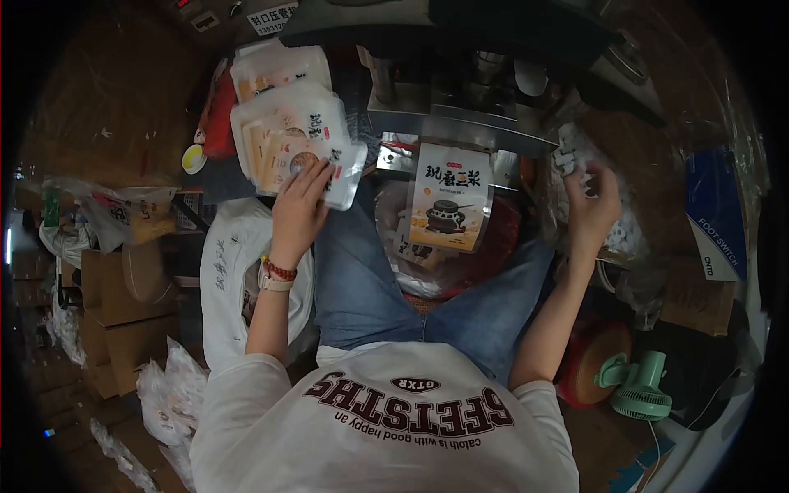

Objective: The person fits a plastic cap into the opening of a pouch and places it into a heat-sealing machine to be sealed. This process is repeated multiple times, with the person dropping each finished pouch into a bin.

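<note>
My left hand (300, 215) lies over a stack of printed pouches (283, 107) at the upper left. Its fingers are on the top pouch (347, 168), which sits at an angle to the others; the thumb is hidden. At the right, my right hand (596, 204) is curled in a pinch above a clear bag of small white plastic pieces (629, 234). White pieces (569, 146) show at its fingertips, though which ones it grips is hard to separate from the pile. Between my knees, a soy milk pouch (450, 197) stands against the metal front of a machine (468, 119).
Below the standing pouch is a red-rimmed container (501, 246) with more pouches inside. A white sack (230, 279) is beside my left leg. A green fan (643, 394), a red round stool (596, 361) and a blue-and-white foot switch box (713, 214) are at the right.
</note>
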Tool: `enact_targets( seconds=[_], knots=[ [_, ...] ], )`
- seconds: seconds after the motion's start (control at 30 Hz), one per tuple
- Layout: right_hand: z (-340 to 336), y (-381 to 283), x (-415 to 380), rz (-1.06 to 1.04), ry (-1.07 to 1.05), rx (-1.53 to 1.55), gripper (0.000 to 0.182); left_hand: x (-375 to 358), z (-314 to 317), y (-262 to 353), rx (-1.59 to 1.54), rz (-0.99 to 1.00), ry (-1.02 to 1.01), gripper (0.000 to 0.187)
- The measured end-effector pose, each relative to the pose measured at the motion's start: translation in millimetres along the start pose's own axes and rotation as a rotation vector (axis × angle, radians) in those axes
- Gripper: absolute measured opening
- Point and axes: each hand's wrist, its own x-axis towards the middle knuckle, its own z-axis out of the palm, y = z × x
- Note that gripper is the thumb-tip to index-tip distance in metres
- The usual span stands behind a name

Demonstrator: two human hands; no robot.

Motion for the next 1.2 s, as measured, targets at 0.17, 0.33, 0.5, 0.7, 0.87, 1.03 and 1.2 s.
enact_targets(
  seconds=[0.17, 0.33, 0.5, 0.7, 0.87, 1.03, 1.2],
  knots=[
    [-21, -73, -40, 0.085, -0.148, 1.000, 0.021, -4, -27, 31, -0.565, -0.196, 0.104, 0.045],
    [11, -101, -64, -0.338, -0.387, 0.940, 0.025, 10, -38, 77, -0.716, 0.054, 0.246, 0.045],
    [22, -99, -71, -0.387, -0.308, 0.999, 0.021, 18, -49, 100, -0.905, 0.080, 0.140, 0.031],
    [12, -79, -65, -0.039, -0.154, 0.836, 0.033, 27, 0, 116, -1.199, -0.200, -0.221, 0.019],
    [-28, -38, -20, 0.105, 0.052, 0.333, 0.019, 65, 14, 124, -1.732, -0.661, -0.358, 0.027],
    [8, 12, -10, -0.058, -0.095, -0.237, 0.019, 82, 24, 117, -1.866, -0.718, -0.368, 0.029],
    [9, 15, -6, -0.048, -0.262, -0.118, 0.020, 77, 21, 94, -1.646, -0.640, -0.483, 0.038]
  ],
)
